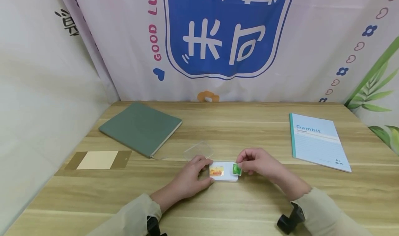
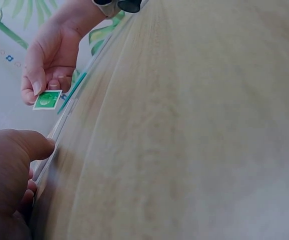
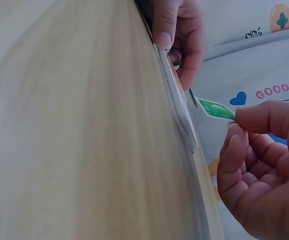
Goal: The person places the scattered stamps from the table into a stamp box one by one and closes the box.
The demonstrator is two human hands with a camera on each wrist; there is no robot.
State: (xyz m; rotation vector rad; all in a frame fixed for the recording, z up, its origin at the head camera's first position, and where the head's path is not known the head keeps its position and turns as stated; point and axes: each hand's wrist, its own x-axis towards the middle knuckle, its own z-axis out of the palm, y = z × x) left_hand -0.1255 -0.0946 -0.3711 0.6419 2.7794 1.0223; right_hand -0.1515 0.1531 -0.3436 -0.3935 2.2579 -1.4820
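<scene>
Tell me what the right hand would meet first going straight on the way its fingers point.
Likely the left hand, across the white pad; depth is unclear, so the stamp in the right hand might brush the pad first.

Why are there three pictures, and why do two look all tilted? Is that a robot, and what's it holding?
No robot here, just a person's two bare hands! The big picture comes from a camera on their head, looking down. The tilted ones come from cameras worn on each wrist.

The left hand holds one end of a small white pad with an orange picture. The right hand's fingers pinch a little green square, raised off the pad.

Also on the wooden table: a dark green book, a pale blue notebook, a cream-and-brown card and something clear.
</scene>
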